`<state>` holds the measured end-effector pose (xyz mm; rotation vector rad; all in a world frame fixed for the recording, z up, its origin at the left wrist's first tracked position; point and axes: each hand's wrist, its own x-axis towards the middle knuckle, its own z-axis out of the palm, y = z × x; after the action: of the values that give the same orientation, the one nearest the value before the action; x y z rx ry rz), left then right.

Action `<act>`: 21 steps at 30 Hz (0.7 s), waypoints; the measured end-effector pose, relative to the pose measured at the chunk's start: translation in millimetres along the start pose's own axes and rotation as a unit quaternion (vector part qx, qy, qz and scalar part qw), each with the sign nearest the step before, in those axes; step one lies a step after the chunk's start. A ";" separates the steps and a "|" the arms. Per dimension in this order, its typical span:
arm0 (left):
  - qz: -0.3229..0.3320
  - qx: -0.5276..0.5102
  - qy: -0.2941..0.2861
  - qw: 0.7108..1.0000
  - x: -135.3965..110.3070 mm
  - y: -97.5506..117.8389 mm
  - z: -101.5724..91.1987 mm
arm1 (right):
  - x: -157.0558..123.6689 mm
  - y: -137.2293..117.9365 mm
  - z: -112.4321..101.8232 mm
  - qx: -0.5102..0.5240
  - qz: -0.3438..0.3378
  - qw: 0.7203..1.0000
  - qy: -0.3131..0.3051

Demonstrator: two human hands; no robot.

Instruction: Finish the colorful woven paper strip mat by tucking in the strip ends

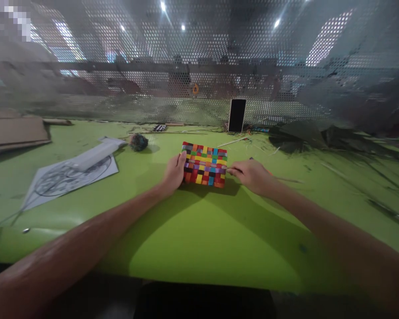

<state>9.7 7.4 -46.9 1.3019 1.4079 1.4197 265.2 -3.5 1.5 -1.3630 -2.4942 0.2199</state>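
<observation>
A small woven mat (205, 164) of many-coloured strips lies on the green table (199, 230), a little beyond arm's middle. My left hand (174, 171) grips the mat's left edge, thumb on top and fingers curled under. My right hand (251, 174) is at the mat's right edge, fingers pinched together on a thin strip end that sticks out of the weave. Both forearms reach in from the near edge.
A printed sheet with a white folded piece (73, 170) lies at the left, cardboard (15, 133) behind it. A dark ball (138, 141) and a black phone (236, 115) propped against the perforated screen stand at the back. Dark leaves (306, 135) and loose strips lie at the right.
</observation>
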 end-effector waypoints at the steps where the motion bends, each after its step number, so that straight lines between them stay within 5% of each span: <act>1: -0.005 -0.007 -0.005 1.000 0.4 -0.6 0.2 | 0.2 0.0 0.0 -0.002 0.001 1.000 -0.002; 14: -0.086 -0.125 -0.047 0.987 0.2 6.4 2.1 | 0.6 0.9 -3.7 0.004 0.004 1.000 0.000; 21: -0.068 -0.154 -0.146 0.975 2.4 14.2 -1.3 | 0.4 8.4 -5.1 -0.010 0.009 0.999 0.040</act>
<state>10.0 7.6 -32.5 1.1365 1.0161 1.2393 273.3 1.4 4.1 -1.3742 -2.4267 0.1423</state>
